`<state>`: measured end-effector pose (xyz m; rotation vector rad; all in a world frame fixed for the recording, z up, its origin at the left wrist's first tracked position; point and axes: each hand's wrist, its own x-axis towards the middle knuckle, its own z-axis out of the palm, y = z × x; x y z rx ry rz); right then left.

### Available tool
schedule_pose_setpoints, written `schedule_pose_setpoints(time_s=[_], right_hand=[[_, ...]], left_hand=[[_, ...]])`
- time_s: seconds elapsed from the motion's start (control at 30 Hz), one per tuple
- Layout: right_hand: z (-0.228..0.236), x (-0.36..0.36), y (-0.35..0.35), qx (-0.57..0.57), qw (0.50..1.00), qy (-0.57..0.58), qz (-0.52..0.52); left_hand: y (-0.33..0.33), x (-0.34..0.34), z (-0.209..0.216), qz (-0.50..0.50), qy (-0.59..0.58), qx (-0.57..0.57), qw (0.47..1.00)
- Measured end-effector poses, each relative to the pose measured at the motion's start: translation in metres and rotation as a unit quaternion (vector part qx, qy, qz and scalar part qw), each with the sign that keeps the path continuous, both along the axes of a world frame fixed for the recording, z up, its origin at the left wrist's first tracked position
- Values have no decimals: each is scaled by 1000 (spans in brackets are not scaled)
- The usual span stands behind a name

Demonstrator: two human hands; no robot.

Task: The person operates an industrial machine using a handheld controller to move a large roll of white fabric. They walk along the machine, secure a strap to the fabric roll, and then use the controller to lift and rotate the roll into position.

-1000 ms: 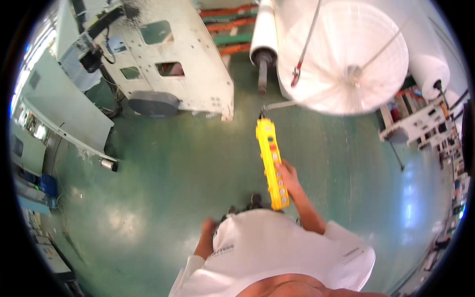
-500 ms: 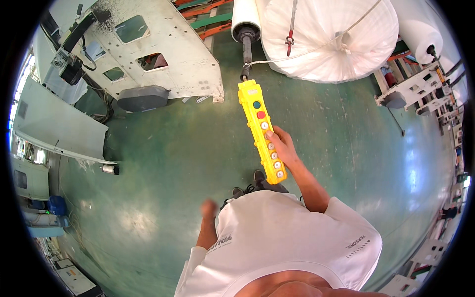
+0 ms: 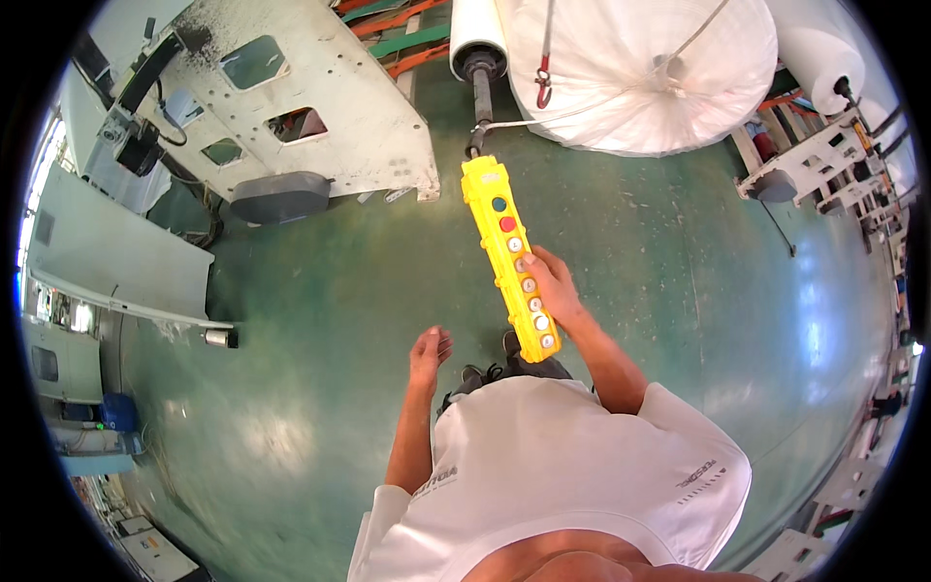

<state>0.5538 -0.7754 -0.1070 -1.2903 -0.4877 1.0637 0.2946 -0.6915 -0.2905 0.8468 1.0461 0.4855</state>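
Observation:
A long yellow crane pendant control [image 3: 490, 199] hangs in front of me, tilted, with a green button, a red button and a column of several white ones on its face. My right hand [image 3: 555, 289] grips its right side, the thumb resting over one of the upper white buttons; the other fingers wrap behind it and are mostly hidden. From the pendant's top end a dark cable [image 3: 481, 107] runs up and away. My left hand [image 3: 430, 357] is off to the left of the pendant, empty, its fingers loosely bent and a little apart.
Ahead stands a huge white wrapped roll [image 3: 621, 78] with a red hook [image 3: 543, 87] hanging before it and a rope across it. A narrower white roll [image 3: 477, 34] is beside it. To the left are a machine frame [image 3: 359, 145] and a pale panel [image 3: 116, 257]. Green floor [image 3: 320, 291] surrounds me.
My left hand has risen and come forward from beside my waist. The red hook has shifted left against the roll. My right hand keeps its hold on the pendant, which has barely moved.

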Motion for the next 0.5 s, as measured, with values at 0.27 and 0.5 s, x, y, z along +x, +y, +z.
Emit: schedule_pose_setpoints(time_s=[0.27,0.5], right_hand=[[-25,12,-1,-4,997,-70,-22],[-58,62,28,-21,995,-97,-22]], left_hand=[[18,109,108,-214,-198,70,954],[47,200,104,-229,-184,134,946]])
